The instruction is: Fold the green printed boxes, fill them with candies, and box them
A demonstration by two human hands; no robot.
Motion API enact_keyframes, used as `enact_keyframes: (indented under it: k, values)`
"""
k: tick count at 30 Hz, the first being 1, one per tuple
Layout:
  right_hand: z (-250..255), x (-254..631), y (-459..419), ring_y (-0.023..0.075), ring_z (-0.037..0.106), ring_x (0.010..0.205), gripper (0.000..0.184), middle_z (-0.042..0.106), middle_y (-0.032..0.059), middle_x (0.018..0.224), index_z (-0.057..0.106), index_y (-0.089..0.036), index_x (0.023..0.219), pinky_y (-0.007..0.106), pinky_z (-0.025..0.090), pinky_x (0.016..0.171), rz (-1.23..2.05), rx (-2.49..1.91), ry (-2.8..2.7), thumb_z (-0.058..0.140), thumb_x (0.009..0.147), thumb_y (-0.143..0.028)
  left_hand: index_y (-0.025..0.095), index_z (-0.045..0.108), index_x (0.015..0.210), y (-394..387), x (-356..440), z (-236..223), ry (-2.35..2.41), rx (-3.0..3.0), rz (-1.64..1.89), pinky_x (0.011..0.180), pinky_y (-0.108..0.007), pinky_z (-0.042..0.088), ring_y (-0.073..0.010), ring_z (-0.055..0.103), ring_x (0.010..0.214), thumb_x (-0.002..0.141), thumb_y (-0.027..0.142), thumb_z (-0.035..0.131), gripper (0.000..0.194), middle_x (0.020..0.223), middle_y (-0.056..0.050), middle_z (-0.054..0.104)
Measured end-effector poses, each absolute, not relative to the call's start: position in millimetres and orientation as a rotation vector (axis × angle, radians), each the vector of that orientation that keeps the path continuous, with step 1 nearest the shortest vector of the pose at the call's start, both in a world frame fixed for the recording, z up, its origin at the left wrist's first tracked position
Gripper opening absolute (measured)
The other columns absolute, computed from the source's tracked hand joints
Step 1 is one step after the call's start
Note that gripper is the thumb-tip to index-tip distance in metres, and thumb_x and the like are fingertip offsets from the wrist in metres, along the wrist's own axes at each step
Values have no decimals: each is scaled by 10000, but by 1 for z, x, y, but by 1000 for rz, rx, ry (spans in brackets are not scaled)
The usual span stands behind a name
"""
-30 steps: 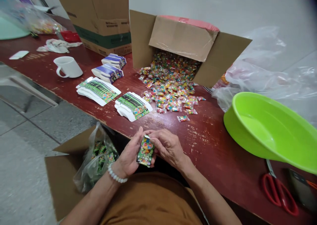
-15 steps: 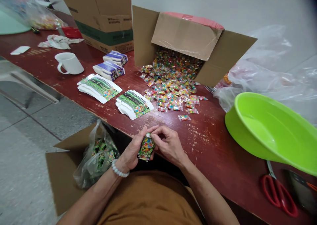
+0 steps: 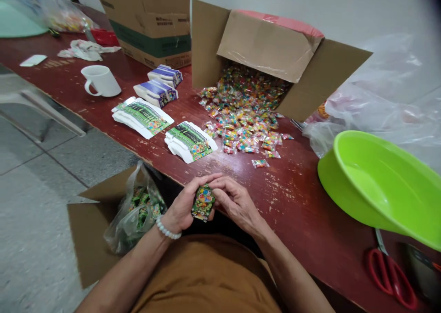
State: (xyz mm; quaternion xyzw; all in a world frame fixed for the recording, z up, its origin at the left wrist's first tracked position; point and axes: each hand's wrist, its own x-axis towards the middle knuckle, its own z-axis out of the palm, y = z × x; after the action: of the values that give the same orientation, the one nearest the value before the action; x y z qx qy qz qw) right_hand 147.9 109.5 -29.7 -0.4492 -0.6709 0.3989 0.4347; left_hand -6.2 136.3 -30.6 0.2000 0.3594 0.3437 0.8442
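A small green printed candy box (image 3: 203, 203) is held upright in front of my body, at the table's near edge. My left hand (image 3: 186, 203) wraps round its left side and back, a beaded bracelet at the wrist. Bent over the box's top right corner are the fingers of my right hand (image 3: 237, 203), pressed on its upper end. Beyond them lie two stacks of flat green cartons, one nearer (image 3: 191, 142) and one farther left (image 3: 143, 116). Small wrapped candies (image 3: 244, 125) spill from a cardboard box (image 3: 262, 47) lying on its side.
A bright green basin (image 3: 386, 189) stands at the right, with red-handled scissors (image 3: 389, 276) and a dark phone-like object (image 3: 422, 269) below it. A white mug (image 3: 103, 81) and purple cartons (image 3: 156, 92) are at left. An open floor carton (image 3: 84, 244) holds a bag of filled green boxes (image 3: 141, 207).
The top flap of the candy box, white and raised before, no longer shows. My right fingers have moved over its top edge. The whole view has shifted slightly.
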Motion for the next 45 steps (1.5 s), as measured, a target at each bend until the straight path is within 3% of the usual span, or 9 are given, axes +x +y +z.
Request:
enact_keyframes:
  k: [6, 12, 17, 19, 23, 32, 37, 42, 45]
  values:
    - [-45, 138, 94, 374, 445, 1289, 877, 458, 202, 1415, 407, -166, 1408, 563, 401, 1033, 444, -1261, -2131, 821, 674, -408, 156, 697, 1038, 136, -2, -46, 740, 211, 847, 522, -242, 525, -138, 630, 514, 866, 287, 570, 251, 692, -21, 685]
    - [-60, 120, 102, 332, 536, 1149, 735, 570, 154, 1260, 449, -207, 1353, 502, 444, 954, 356, -1211, -2188, 757, 689, -278, 145, 658, 1040, 122, -9, -58, 763, 248, 915, 642, -271, 537, -170, 672, 655, 896, 443, 579, 341, 798, -56, 708]
    - [-66, 111, 104, 388, 411, 1317, 1083, 378, 183, 1449, 203, -258, 1511, 572, 421, 1029, 653, -1208, -2209, 817, 655, -514, 210, 571, 1190, 130, -64, -77, 1243, 780, 977, 521, -271, 498, -155, 610, 553, 918, 640, 401, 536, 779, -26, 665]
    - [-68, 117, 103, 380, 365, 1363, 1004, 324, 172, 1479, 198, -281, 1514, 582, 396, 1069, 670, -1250, -2157, 776, 725, -507, 218, 572, 1225, 142, -104, -85, 1750, 1209, 994, 691, -305, 540, -184, 670, 786, 970, 553, 310, 496, 958, -65, 686]
    - [-73, 136, 105, 328, 388, 1359, 693, 375, 149, 1438, 322, -271, 1459, 544, 393, 1104, 638, -1272, -2087, 659, 862, -373, 145, 541, 1296, 164, -164, -88, 2103, 1307, 1001, 1036, -467, 392, -308, 535, 1189, 875, 376, 532, 481, 1255, -170, 596]
    - [-73, 124, 207, 287, 573, 1116, 557, 511, 185, 1267, 461, -137, 1344, 446, 508, 934, 527, -1500, -1761, 636, 825, -240, 227, 576, 1353, 214, -64, -60, 1984, 2496, 615, 865, -443, 383, -338, 486, 1054, 915, 493, 519, 516, 1209, -159, 578]
    - [-66, 114, 251, 351, 586, 1112, 487, 502, 197, 1237, 555, -140, 1188, 483, 461, 942, 557, -1962, -1647, 727, 795, -370, 269, 587, 1339, 235, -50, -67, 2016, 2528, 441, 834, -439, 362, -348, 458, 1045, 885, 576, 533, 550, 1185, -169, 537]
    - [-72, 116, 256, 333, 563, 1104, 492, 505, 174, 1223, 559, -168, 1054, 462, 442, 946, 635, -1816, -1349, 797, 649, -314, 260, 567, 1367, 234, -54, -75, 2019, 2505, 460, 845, -453, 363, -353, 453, 1041, 879, 566, 551, 575, 1189, -174, 523]
    - [-75, 123, 254, 263, 569, 1013, 338, 585, 107, 1067, 540, -189, 949, 405, 459, 901, 689, -1684, -1220, 683, 722, -395, 248, 555, 1385, 233, -53, -74, 2014, 2497, 477, 857, -471, 367, -361, 454, 1048, 875, 559, 562, 597, 1195, -186, 526]
